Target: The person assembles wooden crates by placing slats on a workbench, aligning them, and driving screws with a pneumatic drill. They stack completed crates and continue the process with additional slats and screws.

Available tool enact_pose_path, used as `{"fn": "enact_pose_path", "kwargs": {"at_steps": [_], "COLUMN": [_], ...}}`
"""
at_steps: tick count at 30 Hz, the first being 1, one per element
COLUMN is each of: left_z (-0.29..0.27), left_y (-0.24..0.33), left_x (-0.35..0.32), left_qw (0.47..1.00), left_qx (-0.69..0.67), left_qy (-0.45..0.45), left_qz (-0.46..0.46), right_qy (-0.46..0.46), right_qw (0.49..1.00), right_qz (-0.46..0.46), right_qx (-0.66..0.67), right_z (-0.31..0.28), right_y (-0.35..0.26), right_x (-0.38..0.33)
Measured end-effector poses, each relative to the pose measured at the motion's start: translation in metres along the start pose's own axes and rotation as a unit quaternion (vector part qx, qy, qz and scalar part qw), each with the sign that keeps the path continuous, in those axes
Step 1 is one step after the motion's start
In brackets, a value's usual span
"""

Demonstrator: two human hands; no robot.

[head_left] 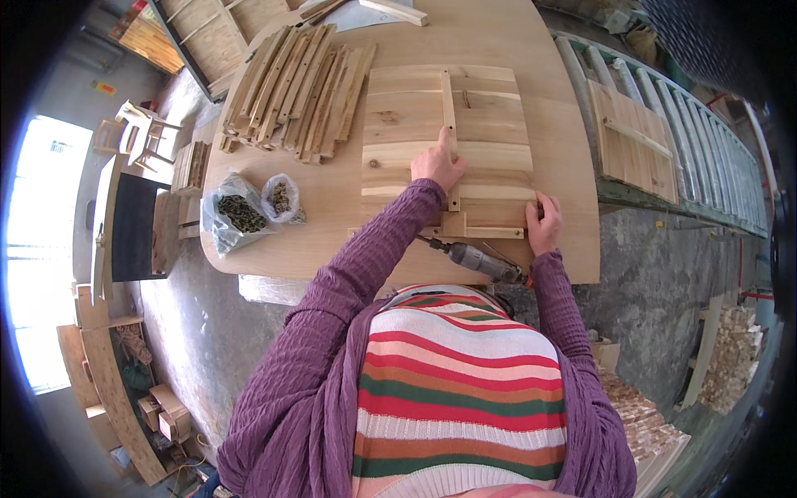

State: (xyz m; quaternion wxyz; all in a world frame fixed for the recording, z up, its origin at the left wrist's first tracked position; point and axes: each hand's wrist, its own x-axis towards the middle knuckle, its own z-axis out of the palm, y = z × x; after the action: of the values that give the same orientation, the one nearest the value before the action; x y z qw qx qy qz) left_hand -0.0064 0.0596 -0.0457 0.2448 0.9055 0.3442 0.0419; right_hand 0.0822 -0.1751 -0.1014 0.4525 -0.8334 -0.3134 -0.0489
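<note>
A panel of wooden slats (pixel 490 116) lies on the round wooden worktable (pixel 332 232). A thin wooden batten (pixel 449 108) runs down its middle. My left hand (pixel 437 163) presses flat on the batten near its lower part, fingers together. My right hand (pixel 544 224) rests on the panel's near right corner, next to a short cross strip (pixel 490 232). A power drill (pixel 486 264) lies on the table edge just below the panel, between my arms, held by neither hand.
A stack of loose slats (pixel 295 87) lies at the table's far left. Two plastic bags of screws (pixel 249 212) sit at the near left. To the right, a roller conveyor (pixel 689 141) carries a finished panel (pixel 631 137). Stacked wood blocks (pixel 735 349) stand at lower right.
</note>
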Motion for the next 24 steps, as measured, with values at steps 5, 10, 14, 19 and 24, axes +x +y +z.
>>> {"fn": "enact_pose_path", "kwargs": {"at_steps": [5,10,14,19,24], "left_z": [0.001,-0.005,-0.006,-0.015,-0.077], "left_y": [-0.001,0.001,0.000,-0.021,-0.136], "left_x": [-0.002,-0.004,-0.006,-0.021,-0.069], "left_qw": [1.000,1.000,1.000,0.995,0.929], "left_qx": [0.013,0.006,0.012,-0.066,-0.112], "left_qy": [0.012,-0.021,-0.021,0.075,0.349], "left_qz": [-0.007,-0.016,-0.012,-0.021,0.049], "right_qy": [-0.001,-0.004,-0.003,0.091,-0.217], "right_qw": [1.000,1.000,0.999,0.983,0.824], "right_qz": [-0.013,-0.006,0.025,0.058,0.216], "right_qx": [-0.009,-0.011,0.032,0.150,0.476], "right_z": [0.000,0.001,0.003,-0.017,-0.076], "right_y": [-0.001,-0.001,0.001,0.002,-0.048], "right_x": [0.000,-0.001,0.000,-0.010,-0.067]}}
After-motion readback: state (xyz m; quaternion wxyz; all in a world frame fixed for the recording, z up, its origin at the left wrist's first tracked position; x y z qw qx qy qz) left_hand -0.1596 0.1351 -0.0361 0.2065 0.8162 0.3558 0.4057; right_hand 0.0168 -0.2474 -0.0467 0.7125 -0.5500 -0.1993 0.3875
